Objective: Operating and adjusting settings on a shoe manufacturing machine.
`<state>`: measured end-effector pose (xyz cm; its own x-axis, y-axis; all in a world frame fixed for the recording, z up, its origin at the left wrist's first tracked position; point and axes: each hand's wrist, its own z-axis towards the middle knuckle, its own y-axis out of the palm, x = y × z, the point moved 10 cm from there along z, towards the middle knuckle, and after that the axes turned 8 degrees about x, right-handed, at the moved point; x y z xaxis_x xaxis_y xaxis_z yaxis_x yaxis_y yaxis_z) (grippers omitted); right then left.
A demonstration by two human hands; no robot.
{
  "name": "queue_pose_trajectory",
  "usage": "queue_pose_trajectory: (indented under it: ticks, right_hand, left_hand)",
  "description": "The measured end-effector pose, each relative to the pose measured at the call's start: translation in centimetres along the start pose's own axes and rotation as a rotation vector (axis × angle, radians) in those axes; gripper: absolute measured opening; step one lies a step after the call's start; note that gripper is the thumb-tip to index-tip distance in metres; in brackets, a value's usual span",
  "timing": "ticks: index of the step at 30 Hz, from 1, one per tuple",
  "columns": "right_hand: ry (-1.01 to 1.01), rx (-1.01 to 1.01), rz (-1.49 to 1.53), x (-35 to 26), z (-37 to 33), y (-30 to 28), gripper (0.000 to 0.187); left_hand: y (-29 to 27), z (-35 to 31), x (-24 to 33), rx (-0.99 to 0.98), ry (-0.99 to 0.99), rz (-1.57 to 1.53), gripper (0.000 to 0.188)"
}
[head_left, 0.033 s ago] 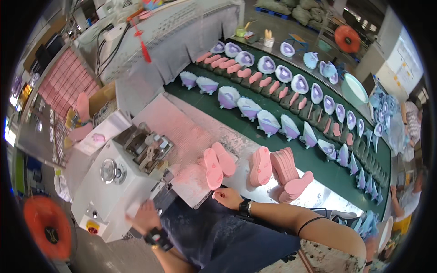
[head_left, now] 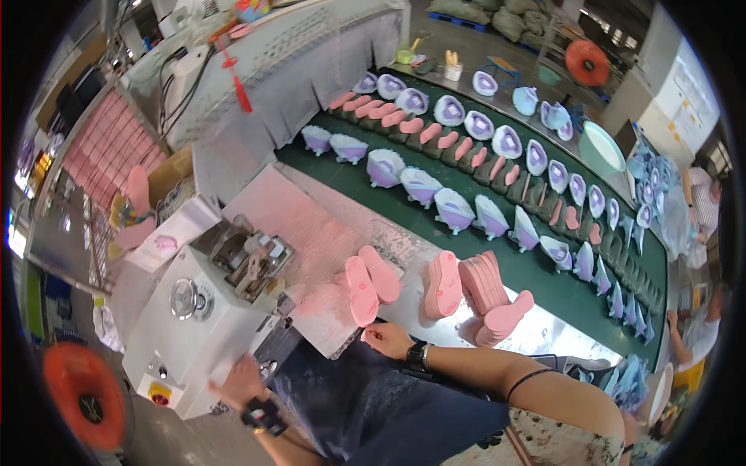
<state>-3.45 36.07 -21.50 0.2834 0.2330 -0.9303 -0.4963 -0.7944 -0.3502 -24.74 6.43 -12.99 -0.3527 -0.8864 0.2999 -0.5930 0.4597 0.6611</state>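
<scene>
My left hand [head_left: 242, 382], a dark strap round its wrist, hangs beside the front of a white machine [head_left: 198, 322] with a silver handwheel. Its fingers are spread and nothing shows in them. Just below a pair of pink insoles [head_left: 362, 291] on the pink-dusted worktop [head_left: 311, 307], my right hand [head_left: 388, 342] is closed, with a watch on its wrist. Whatever its curled fingers hold, if anything, is too hidden to make out. Stacks of pink insoles [head_left: 483, 283] stand farther right on the metal table.
Behind the worktop runs a green conveyor [head_left: 373, 194] with rows of purple-and-white shoe uppers [head_left: 453, 211], dark shoe lasts and pink insoles. An orange fan [head_left: 85, 396] stands at lower left. At the far right is another person [head_left: 699, 334]. A dark apron [head_left: 388, 404] covers my lap.
My left hand has moved slightly down, toward me, along the machine's front. My right hand and the insoles stay where they were. The view has shifted a little.
</scene>
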Motion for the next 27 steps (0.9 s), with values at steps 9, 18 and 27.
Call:
queue_pose_trajectory:
  ticks: [9,18,27]
  right_hand:
    - [-0.088,0.100,-0.064,-1.0,-0.1,-0.5,0.023]
    - [-0.122,0.143,-0.092,-0.6,-0.2,-1.2,0.023]
    - [-0.173,0.165,-0.048,-1.1,-1.0,-1.3,0.024]
  left_hand:
    - [-6.9,8.9,8.6,0.070,0.157,0.249,0.092]
    - [-9.6,11.4,-0.5,0.103,-0.031,0.517,0.094]
    - [-13.3,11.4,-1.8,0.187,-0.074,0.694,0.096]
